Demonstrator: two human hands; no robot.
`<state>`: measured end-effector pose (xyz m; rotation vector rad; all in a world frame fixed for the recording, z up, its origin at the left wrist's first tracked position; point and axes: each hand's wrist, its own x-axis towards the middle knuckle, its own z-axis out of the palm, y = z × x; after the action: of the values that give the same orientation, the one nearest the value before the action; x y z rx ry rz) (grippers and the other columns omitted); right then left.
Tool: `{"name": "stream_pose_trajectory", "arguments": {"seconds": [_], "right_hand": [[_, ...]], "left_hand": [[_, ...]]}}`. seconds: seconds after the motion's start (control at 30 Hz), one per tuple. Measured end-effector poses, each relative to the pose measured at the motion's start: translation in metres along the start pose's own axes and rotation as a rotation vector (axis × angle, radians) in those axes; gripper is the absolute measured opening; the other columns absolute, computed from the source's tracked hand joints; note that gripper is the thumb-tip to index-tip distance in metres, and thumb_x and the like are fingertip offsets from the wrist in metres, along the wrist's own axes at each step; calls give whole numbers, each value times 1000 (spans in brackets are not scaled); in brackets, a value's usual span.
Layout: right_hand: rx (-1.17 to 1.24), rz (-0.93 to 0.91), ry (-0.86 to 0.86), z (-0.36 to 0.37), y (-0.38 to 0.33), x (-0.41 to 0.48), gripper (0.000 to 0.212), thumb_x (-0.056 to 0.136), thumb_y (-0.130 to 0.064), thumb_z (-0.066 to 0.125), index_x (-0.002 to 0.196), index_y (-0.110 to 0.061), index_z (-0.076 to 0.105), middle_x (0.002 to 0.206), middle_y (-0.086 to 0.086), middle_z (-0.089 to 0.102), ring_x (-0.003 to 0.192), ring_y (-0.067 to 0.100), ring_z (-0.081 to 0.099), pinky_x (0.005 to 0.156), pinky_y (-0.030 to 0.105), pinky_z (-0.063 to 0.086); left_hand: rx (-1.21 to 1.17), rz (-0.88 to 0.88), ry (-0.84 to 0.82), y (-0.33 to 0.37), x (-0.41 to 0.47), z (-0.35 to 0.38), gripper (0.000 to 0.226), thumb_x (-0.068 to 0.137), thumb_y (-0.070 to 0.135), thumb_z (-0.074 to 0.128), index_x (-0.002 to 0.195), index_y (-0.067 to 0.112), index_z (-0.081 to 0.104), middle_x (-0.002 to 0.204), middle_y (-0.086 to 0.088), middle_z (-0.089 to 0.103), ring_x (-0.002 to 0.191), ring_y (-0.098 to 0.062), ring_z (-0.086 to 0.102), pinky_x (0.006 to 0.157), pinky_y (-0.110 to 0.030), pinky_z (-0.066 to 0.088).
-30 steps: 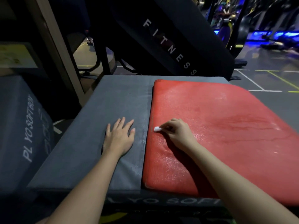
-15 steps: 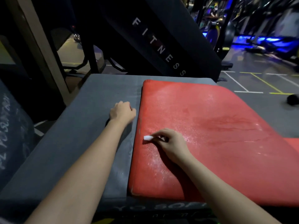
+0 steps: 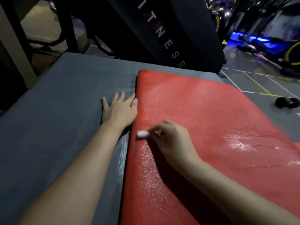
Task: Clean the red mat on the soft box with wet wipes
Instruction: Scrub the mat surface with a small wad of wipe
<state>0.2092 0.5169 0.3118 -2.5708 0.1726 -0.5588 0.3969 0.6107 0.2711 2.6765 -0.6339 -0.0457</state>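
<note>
A red mat (image 3: pixel 203 120) lies on the right part of a grey soft box (image 3: pixel 61 114), its surface shining wet toward the right. My right hand (image 3: pixel 170 140) rests on the mat near its left edge and pinches a small folded white wet wipe (image 3: pixel 142 133) against it. My left hand (image 3: pixel 120 109) lies flat with spread fingers on the grey box top, its thumb side touching the mat's left edge.
A black slanted panel lettered FITNESS (image 3: pixel 162 38) rises behind the box. A wooden post (image 3: pixel 14 46) stands at the far left. On the floor at right lie a dark round object (image 3: pixel 286 102), painted lines and gym machines with blue lights (image 3: pixel 259 41).
My left hand has uncurled from a fist and now lies flat beside the mat's edge. My right hand with the wipe has stayed near the left edge. The camera has moved closer.
</note>
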Motion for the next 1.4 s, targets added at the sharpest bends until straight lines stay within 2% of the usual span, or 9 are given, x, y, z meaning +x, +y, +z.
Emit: {"name": "stream_pose_trajectory", "arguments": {"seconds": [0.1, 0.23, 0.43, 0.5, 0.57, 0.73, 0.97, 1.2, 1.4], "right_hand": [[-118, 5, 65, 22, 26, 72, 6, 84, -14, 72, 86, -9, 73, 82, 10, 61, 76, 29, 59, 65, 35, 41], [-103, 102, 126, 39, 49, 124, 10, 88, -20, 72, 90, -11, 73, 88, 8, 63, 80, 22, 59, 64, 23, 33], [-175, 29, 28, 21, 40, 94, 20, 94, -30, 63, 95, -12, 72, 90, 7, 60, 82, 28, 59, 70, 32, 42], [-149, -4, -39, 8, 39, 76, 19, 90, -36, 69, 93, -18, 73, 86, 0, 60, 78, 19, 58, 67, 21, 41], [-137, -36, -82, 2, 41, 75, 13, 86, -34, 75, 92, -23, 74, 83, -6, 60, 73, 10, 55, 63, 12, 37], [-176, -138, -47, 20, 57, 141, 8, 83, -7, 73, 88, -13, 75, 86, 4, 61, 72, 15, 55, 64, 16, 35], [-280, -129, -95, 16, 66, 173, 9, 87, -11, 68, 93, -11, 74, 87, 4, 60, 82, 26, 60, 67, 19, 29], [-261, -263, -167, 10, 66, 170, 7, 83, -16, 74, 88, -11, 73, 83, 2, 62, 71, 12, 51, 65, 17, 33], [-255, -20, -24, 29, 93, 243, 28, 84, -37, 76, 85, -9, 73, 82, 7, 69, 80, 24, 64, 70, 29, 45]], "left_hand": [[9, 9, -4, -3, 2, 0, 54, 107, 51, 15, 158, 40, 30, 170, 0, 16, 158, -19, 7, 123, -60, -6], [23, 11, 1, -2, 2, 2, 52, 108, 51, 16, 157, 42, 31, 170, 1, 17, 158, -19, 7, 123, -60, -6], [3, 7, -3, -2, 0, 0, 53, 107, 51, 15, 157, 43, 31, 170, 1, 16, 158, -17, 6, 123, -59, -8], [-2, 9, -14, -2, 0, -1, 53, 107, 52, 14, 157, 43, 30, 171, 1, 15, 158, -17, 4, 123, -59, -9], [-3, 7, -22, -2, 0, -3, 53, 107, 52, 13, 157, 44, 29, 171, 1, 14, 158, -17, 3, 123, -58, -9], [15, 24, -15, -3, -2, -3, 53, 107, 50, 13, 158, 43, 27, 171, 2, 13, 158, -17, 1, 123, -58, -8], [-3, 15, -33, -2, -5, -7, 53, 107, 51, 13, 158, 43, 26, 171, 4, 11, 158, -15, -1, 123, -57, -9], [3, 21, -17, -4, -2, -4, 53, 107, 51, 12, 158, 44, 26, 171, 4, 11, 158, -16, 0, 123, -58, -9], [-21, 17, -27, -4, -3, -7, 53, 106, 52, 11, 158, 47, 24, 171, 6, 9, 158, -13, -2, 124, -56, -9]]}}
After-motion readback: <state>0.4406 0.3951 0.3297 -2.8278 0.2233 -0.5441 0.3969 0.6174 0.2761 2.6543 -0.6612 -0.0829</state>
